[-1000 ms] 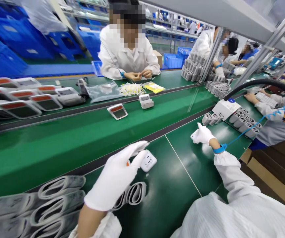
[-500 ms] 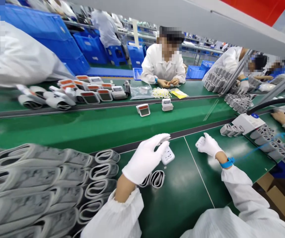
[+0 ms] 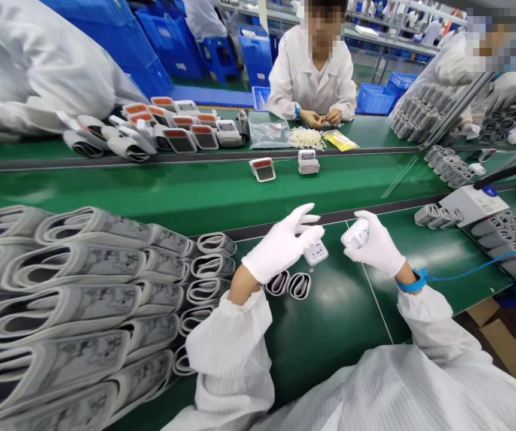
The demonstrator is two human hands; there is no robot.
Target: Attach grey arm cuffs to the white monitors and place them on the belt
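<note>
One rounded white device [image 3: 357,234] sits gripped in right fingers [image 3: 372,220]; left fingers [image 3: 301,214] spread wide.

Your left hand [image 3: 281,246] and right hand [image 3: 377,244] wore matt white cloth, and your sleeves [image 3: 233,353] looked like crinkled, finely ribbed fabric. The white module [image 3: 357,233] in your right hand appeared to be smooth plastic. Below centre, your green tabletop [image 3: 334,326] was smooth and glossy. At lower left you had soft, matt grey cloth cuffs [image 3: 105,263]; at upper centre, a crinkled, shiny clear plastic bag [image 3: 269,134].
</note>
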